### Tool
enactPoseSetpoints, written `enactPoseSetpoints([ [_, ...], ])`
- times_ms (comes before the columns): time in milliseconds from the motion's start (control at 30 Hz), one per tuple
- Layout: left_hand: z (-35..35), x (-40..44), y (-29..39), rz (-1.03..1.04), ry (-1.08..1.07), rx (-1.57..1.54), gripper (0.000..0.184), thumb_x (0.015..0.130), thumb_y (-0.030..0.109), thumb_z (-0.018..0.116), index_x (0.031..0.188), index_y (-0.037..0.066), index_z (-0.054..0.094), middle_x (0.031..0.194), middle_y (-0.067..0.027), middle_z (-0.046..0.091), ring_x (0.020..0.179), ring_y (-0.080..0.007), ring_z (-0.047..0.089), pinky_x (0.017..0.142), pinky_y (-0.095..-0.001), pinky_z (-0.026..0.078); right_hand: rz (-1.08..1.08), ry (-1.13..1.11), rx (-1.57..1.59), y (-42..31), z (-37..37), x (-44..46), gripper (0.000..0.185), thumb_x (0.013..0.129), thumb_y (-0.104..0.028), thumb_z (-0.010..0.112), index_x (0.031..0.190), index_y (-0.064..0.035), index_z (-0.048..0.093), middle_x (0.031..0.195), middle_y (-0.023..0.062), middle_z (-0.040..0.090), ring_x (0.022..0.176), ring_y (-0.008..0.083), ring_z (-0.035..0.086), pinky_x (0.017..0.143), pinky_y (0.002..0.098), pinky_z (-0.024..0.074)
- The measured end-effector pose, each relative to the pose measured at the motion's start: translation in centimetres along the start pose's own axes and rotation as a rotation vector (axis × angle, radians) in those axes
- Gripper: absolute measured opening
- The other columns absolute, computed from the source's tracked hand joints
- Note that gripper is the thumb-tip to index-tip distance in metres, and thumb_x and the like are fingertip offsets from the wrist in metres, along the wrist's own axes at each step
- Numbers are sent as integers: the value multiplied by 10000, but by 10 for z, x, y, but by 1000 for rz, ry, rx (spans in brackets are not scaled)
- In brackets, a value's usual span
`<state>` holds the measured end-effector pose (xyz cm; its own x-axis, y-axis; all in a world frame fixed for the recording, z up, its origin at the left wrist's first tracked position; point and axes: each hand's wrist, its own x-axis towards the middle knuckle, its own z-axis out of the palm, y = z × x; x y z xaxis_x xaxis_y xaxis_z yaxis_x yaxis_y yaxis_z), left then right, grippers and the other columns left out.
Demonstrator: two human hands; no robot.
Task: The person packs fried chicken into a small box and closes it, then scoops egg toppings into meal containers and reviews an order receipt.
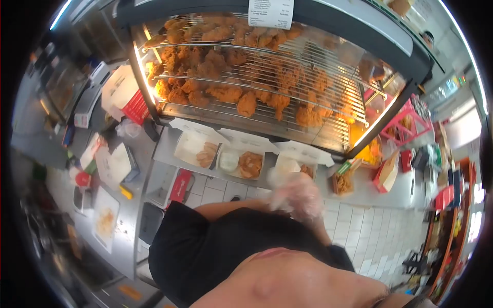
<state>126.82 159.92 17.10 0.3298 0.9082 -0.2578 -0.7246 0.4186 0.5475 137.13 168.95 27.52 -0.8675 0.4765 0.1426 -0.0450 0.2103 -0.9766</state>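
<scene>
you have a lit cabinet [246, 77] of fried pieces up top, tiled floor [359, 226] lower right, and a metal tabletop [134, 169] at left. centre, your blurred hands [299, 197] meet by the rightmost of three open white boxes [247, 140]; open or closed, you can't tell.

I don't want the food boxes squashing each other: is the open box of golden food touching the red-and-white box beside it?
Apart. The head view shows bare steel counter between the box of golden food and the red-and-white box.
</scene>
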Motion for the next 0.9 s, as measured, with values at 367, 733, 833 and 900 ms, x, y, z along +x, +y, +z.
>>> enactPoseSetpoints([
  [367,-72,-177,75,800,853,812,165,789,110,592,920,15,555,842,-99,597,806,-239,577,703,-331,446,526,-397,697,104,147,116,284,873,-194,553,1097,-21,582,1055,68,587,982,166,544,832,316,445],
  [733,-202,-406,87,-169,2393,1132,730,791,390,656,1287,-50,351,1269,-243,429,1039,-398,512,911,-436,408,312,-580,381,59,104,119,386,926,-181,494,1271,-12,461,1199,96,553,1115,174,506,975,302,382],
  [833,-198,-392,112,-439,2346,1133,726,800,411,638,1293,-41,353,1274,-236,430,1058,-368,517,902,-444,419,221,-252,-51,77,53,87,383,903,-215,536,1222,-4,504,1181,91,565,1098,184,516,947,301,395],
  [900,-258,-382,109,387,2028,1428,566,839,358,611,1228,-22,454,1165,-186,527,1024,-296,545,847,-420,450,406,-37,-66,92,18,49,381,876,-244,546,1182,-16,540,1135,116,588,1060,198,541,917,307,410],
])
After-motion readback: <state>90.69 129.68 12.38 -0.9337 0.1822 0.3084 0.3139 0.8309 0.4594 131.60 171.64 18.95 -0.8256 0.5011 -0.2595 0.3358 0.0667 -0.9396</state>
